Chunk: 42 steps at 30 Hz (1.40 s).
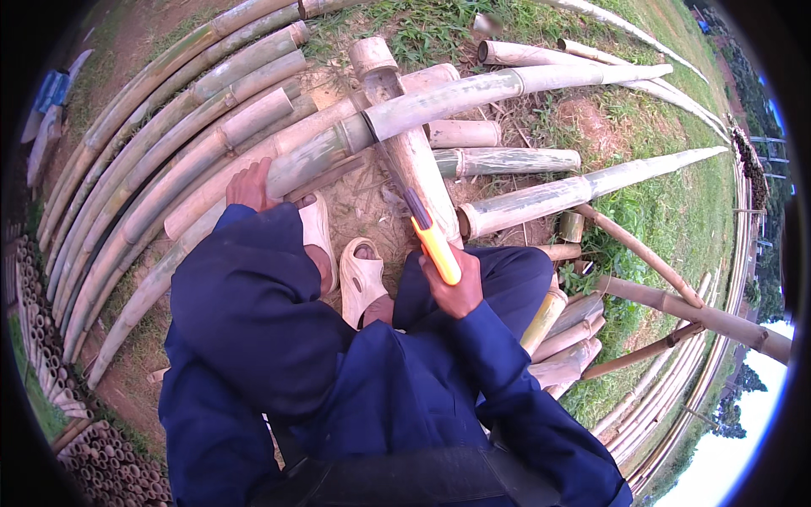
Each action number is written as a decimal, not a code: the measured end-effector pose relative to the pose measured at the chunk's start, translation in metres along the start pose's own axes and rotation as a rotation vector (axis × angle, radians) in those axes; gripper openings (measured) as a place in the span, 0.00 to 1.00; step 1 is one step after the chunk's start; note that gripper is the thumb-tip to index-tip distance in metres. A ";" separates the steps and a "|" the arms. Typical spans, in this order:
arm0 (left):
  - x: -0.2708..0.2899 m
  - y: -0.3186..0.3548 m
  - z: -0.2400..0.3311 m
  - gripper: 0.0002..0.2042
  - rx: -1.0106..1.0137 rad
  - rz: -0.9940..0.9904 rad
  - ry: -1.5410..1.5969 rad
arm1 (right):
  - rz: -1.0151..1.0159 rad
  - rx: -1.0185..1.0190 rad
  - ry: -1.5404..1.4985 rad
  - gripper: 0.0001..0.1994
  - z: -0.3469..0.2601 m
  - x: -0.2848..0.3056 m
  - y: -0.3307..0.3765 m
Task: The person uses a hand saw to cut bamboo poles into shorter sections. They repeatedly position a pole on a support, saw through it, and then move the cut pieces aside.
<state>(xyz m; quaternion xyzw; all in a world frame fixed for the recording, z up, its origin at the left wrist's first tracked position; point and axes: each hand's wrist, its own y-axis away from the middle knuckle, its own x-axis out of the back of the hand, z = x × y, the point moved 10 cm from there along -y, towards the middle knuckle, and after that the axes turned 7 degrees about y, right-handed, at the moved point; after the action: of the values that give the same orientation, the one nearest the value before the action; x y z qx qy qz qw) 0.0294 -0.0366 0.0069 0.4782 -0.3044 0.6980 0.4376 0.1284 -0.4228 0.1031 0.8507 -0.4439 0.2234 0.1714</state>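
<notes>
- While the right hand [456, 287] is wrapped firmly around a saw [436, 250], its fingers and thumb closed on the yellow handle, the left hand [247, 184] lies on top of a long bamboo pole [456, 99]; whether its fingers curl underneath, I cannot tell.
- The saw sits in front of the right knee, its handle slanting up and to the left, past a dark section toward a narrow blade that is hard to make out.
- The long bamboo pole runs slantwise from the lower left, beneath the left hand, to the grass [634, 127] at the upper right; a dark line crosses it near the saw's far end.
- Under that pole, and crossing it, lies a thick bamboo length [429, 169] with a scooped-out hollow near its upper end.
- The person sits low in dark blue clothing [380, 380], knees bent and spread, feet in cream sandals [361, 286] on bare soil.
- To the left, a row of bamboo poles [211, 127] lies side by side, curving with the lens.
- Right of the thick length are a short bamboo piece [463, 133], a greenish length [515, 160] and a longer pale pole [583, 190].
- By the right knee is a cluster of cut pieces [574, 342]; beyond it, a slanting support pole [693, 317].
- A pile of bamboo tubes [106, 465] fills the lower left corner, ends showing.
</notes>
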 end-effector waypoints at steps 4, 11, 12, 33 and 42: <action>-0.010 -0.002 -0.011 0.40 0.003 -0.036 -0.008 | -0.057 -0.083 0.057 0.12 -0.005 0.040 0.076; 0.000 -0.001 -0.003 0.40 0.013 -0.034 -0.012 | -0.031 0.155 -0.023 0.10 0.015 -0.049 -0.066; 0.003 0.000 0.001 0.40 0.001 -0.012 -0.009 | -0.029 0.118 -0.001 0.10 0.021 -0.050 -0.074; 0.005 0.003 0.004 0.39 -0.019 0.037 0.024 | -0.048 -0.061 -0.013 0.10 0.012 0.003 0.027; 0.010 0.001 0.014 0.41 0.010 -0.015 0.002 | 0.032 0.092 -0.056 0.06 -0.009 -0.037 -0.070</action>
<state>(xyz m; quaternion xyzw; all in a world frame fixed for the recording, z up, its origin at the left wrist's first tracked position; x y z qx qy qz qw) 0.0323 -0.0457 0.0213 0.4820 -0.2968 0.6966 0.4408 0.1659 -0.3543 0.0844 0.8563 -0.4515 0.2223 0.1162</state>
